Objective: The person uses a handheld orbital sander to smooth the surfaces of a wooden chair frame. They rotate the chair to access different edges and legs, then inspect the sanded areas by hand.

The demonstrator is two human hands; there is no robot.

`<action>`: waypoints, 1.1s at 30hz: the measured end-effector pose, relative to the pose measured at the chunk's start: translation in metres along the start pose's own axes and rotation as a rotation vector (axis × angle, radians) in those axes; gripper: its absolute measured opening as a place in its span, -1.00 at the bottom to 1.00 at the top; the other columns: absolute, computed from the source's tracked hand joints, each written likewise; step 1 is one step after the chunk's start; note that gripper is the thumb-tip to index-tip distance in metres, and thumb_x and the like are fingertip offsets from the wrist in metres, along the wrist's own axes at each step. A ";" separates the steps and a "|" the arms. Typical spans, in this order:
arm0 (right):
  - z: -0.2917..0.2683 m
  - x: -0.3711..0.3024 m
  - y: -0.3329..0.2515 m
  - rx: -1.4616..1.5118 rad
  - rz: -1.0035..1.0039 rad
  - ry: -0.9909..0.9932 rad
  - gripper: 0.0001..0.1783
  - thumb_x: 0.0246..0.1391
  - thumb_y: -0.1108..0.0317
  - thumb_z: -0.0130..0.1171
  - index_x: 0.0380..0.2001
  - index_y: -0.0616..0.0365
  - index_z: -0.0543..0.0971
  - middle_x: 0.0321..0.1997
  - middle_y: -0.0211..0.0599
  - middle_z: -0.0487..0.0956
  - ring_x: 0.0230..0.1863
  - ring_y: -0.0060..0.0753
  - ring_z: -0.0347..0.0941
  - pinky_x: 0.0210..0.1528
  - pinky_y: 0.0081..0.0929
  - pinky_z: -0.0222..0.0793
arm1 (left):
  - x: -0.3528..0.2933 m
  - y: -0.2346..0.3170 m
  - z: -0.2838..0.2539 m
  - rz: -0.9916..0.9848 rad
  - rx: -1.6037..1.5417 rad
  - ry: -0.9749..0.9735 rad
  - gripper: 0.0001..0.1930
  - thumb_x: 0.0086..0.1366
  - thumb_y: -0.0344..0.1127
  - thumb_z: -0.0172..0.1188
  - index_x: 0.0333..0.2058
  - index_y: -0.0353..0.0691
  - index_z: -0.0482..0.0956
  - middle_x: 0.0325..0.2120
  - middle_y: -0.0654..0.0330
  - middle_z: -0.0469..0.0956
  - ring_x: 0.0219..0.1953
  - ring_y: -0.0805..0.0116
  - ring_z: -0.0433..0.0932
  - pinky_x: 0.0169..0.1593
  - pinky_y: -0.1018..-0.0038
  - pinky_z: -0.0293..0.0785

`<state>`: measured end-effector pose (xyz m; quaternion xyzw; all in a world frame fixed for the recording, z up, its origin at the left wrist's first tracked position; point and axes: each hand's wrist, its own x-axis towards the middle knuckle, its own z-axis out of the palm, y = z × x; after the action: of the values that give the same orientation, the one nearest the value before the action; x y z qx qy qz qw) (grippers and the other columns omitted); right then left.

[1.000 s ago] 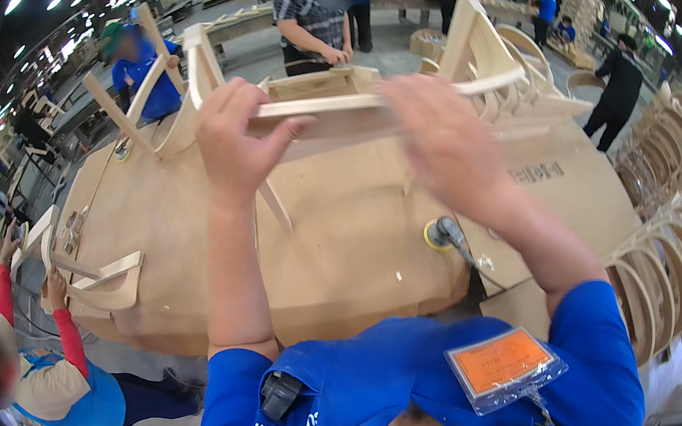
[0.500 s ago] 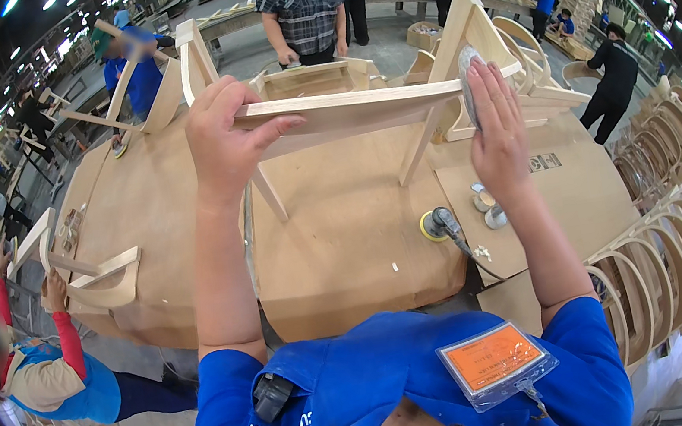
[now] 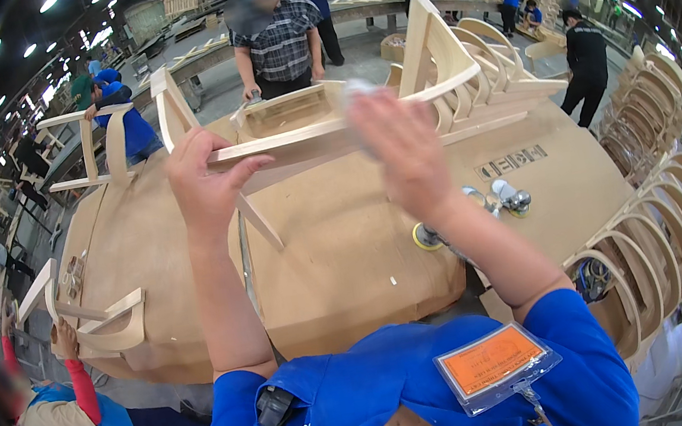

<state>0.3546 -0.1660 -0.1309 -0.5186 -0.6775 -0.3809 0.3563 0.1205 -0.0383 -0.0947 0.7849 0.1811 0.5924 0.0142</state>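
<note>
A pale wooden chair frame stands on the covered table, its curved rail (image 3: 296,142) crossing in front of me. My left hand (image 3: 203,176) is closed around the rail's left end, thumb along its near side. My right hand (image 3: 403,145), smeared by motion, lies over the rail right of its middle with a grey piece of sandpaper (image 3: 358,89) under the fingers. Partly behind my right forearm, an electric sander (image 3: 426,237) with a yellow pad rests on the table. Small metal-looking pieces (image 3: 513,199) lie beyond that forearm.
Brown sheeting covers the table (image 3: 341,274). Curved wooden frames (image 3: 661,255) are stacked at the right. A co-worker at the left handles another wooden frame (image 3: 117,323). Across the table, a person in a checked shirt (image 3: 282,42) stands by a wooden frame (image 3: 287,109).
My right hand has moved left along the rail with the sandpaper, away from its right end. My left hand keeps its grip. The view has shifted, and the chair frame appears somewhat lower left.
</note>
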 end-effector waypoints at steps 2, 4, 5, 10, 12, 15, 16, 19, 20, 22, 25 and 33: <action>-0.010 -0.012 0.033 -0.009 0.091 0.040 -0.22 -0.14 0.69 -0.03 0.26 0.03 0.32 0.32 -0.26 0.32 0.36 -0.19 0.17 0.35 -0.12 -0.03 | 0.000 0.000 0.000 0.003 0.002 -0.013 -0.50 -0.26 -0.11 0.54 -0.61 -0.30 0.39 -0.66 0.24 0.30 -0.54 0.36 0.30 -0.44 0.47 0.20; -0.019 -0.020 0.053 -0.029 0.208 0.071 -0.20 -0.20 0.75 -0.07 0.23 0.08 0.35 0.31 -0.23 0.33 0.36 -0.15 0.17 0.35 -0.11 -0.02 | 0.001 0.000 0.002 -0.011 0.024 0.001 -0.47 -0.30 -0.07 0.54 -0.62 -0.30 0.38 -0.66 0.20 0.30 -0.55 0.29 0.32 -0.46 0.43 0.22; -0.023 -0.018 0.059 -0.039 0.281 0.091 -0.21 -0.21 0.75 -0.09 0.22 0.10 0.36 0.31 -0.22 0.33 0.37 -0.14 0.16 0.35 -0.11 -0.01 | 0.002 0.000 0.003 -0.019 0.032 0.008 -0.46 -0.32 -0.05 0.54 -0.63 -0.30 0.38 -0.67 0.18 0.30 -0.56 0.25 0.32 -0.47 0.42 0.23; -0.002 0.003 0.006 0.132 0.217 0.188 -0.30 -0.11 0.68 -0.14 0.21 0.15 0.37 0.31 -0.15 0.32 0.37 -0.10 0.15 0.36 -0.06 -0.01 | 0.004 0.002 0.005 0.041 0.093 0.026 -0.47 -0.32 -0.05 0.54 -0.63 -0.29 0.37 -0.67 0.20 0.29 -0.56 0.25 0.33 -0.47 0.41 0.22; 0.012 0.006 -0.031 0.098 0.124 0.019 -0.36 -0.06 0.62 -0.11 0.19 0.15 0.40 0.28 -0.13 0.35 0.35 -0.10 0.17 0.34 -0.07 0.01 | 0.004 0.004 0.003 0.029 0.083 0.027 -0.47 -0.32 -0.07 0.54 -0.63 -0.28 0.37 -0.67 0.21 0.29 -0.56 0.26 0.32 -0.47 0.41 0.21; 0.013 0.002 -0.015 0.068 0.012 -0.036 -0.41 -0.08 0.61 -0.05 0.12 0.17 0.44 0.20 -0.11 0.41 0.26 -0.08 0.27 0.28 -0.09 0.11 | 0.003 0.004 0.003 -0.010 0.046 0.016 -0.49 -0.33 -0.11 0.55 -0.64 -0.28 0.36 -0.67 0.22 0.28 -0.57 0.28 0.31 -0.48 0.41 0.20; 0.010 0.000 0.003 0.086 0.022 0.081 -0.42 -0.10 0.62 -0.04 0.10 0.18 0.45 0.17 -0.11 0.43 0.23 -0.07 0.30 0.26 -0.09 0.14 | 0.004 0.003 0.004 -0.019 0.055 0.010 -0.49 -0.33 -0.13 0.55 -0.64 -0.28 0.36 -0.67 0.23 0.28 -0.57 0.29 0.31 -0.48 0.41 0.19; -0.012 -0.002 0.085 0.012 0.100 0.169 -0.43 -0.18 0.67 -0.03 0.02 0.21 0.47 0.08 -0.09 0.48 0.12 -0.02 0.37 0.19 -0.11 0.23 | 0.006 0.003 0.005 -0.005 0.066 0.009 -0.50 -0.33 -0.17 0.55 -0.64 -0.28 0.35 -0.67 0.23 0.27 -0.57 0.30 0.30 -0.48 0.42 0.18; -0.020 -0.002 0.107 -0.009 0.140 0.184 -0.43 -0.21 0.70 -0.04 -0.01 0.22 0.48 0.05 -0.09 0.49 0.09 0.00 0.39 0.17 -0.12 0.26 | 0.005 0.003 0.005 -0.009 0.069 0.012 -0.51 -0.33 -0.18 0.55 -0.64 -0.28 0.35 -0.67 0.23 0.27 -0.57 0.30 0.29 -0.48 0.42 0.18; -0.027 -0.005 0.129 0.101 0.318 0.135 -0.38 -0.26 0.76 -0.12 -0.01 0.20 0.47 0.06 -0.06 0.47 0.16 0.02 0.33 0.23 -0.18 0.19 | 0.003 0.005 0.004 0.011 0.076 0.014 -0.47 -0.34 -0.09 0.54 -0.64 -0.27 0.34 -0.67 0.23 0.27 -0.56 0.30 0.29 -0.48 0.41 0.18; -0.027 -0.014 0.122 0.077 0.342 0.134 -0.38 -0.26 0.74 -0.12 -0.01 0.21 0.47 0.06 -0.05 0.47 0.18 0.03 0.31 0.26 -0.15 0.17 | -0.002 0.007 0.002 0.017 0.057 0.033 -0.42 -0.37 0.03 0.52 -0.64 -0.26 0.33 -0.67 0.23 0.26 -0.56 0.28 0.28 -0.46 0.40 0.18; -0.035 -0.008 0.107 0.100 0.354 0.137 -0.40 -0.27 0.76 -0.11 -0.04 0.22 0.48 0.02 -0.07 0.49 0.17 0.07 0.31 0.24 -0.18 0.20 | -0.008 0.007 0.004 0.053 0.096 0.032 -0.41 -0.36 0.08 0.49 -0.64 -0.25 0.33 -0.67 0.22 0.26 -0.55 0.23 0.29 -0.46 0.37 0.17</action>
<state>0.4632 -0.1819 -0.1059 -0.5840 -0.5681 -0.3126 0.4883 0.1246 -0.0465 -0.1012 0.7796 0.1887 0.5957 -0.0421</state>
